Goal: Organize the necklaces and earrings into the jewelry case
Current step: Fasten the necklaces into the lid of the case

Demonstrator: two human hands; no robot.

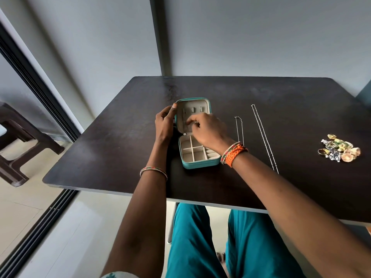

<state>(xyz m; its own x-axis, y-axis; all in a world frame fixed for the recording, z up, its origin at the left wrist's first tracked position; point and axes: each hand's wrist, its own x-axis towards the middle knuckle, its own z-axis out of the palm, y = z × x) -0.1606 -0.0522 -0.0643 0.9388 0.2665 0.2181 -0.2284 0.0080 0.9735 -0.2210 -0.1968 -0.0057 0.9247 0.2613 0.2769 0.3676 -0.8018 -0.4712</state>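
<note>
case [197, 155] open on bench [112, 141] | left hand [164, 123] grips lid [193, 106] | right hand [204, 127] pinches chain at lid | risk: chain slips, tangles; lid tips | two necklaces [263, 135], earrings [339, 148] wait right

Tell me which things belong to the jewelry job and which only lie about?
Job: open teal jewelry case, short silver chain, long silver chain, heap of gold and silver earrings.
Lying about: dark brown stool on the floor.

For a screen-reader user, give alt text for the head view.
Left hand steadies an open teal jewelry case on a dark table; right hand works at its lid. Two chain necklaces and an earring pile lie right.
</note>
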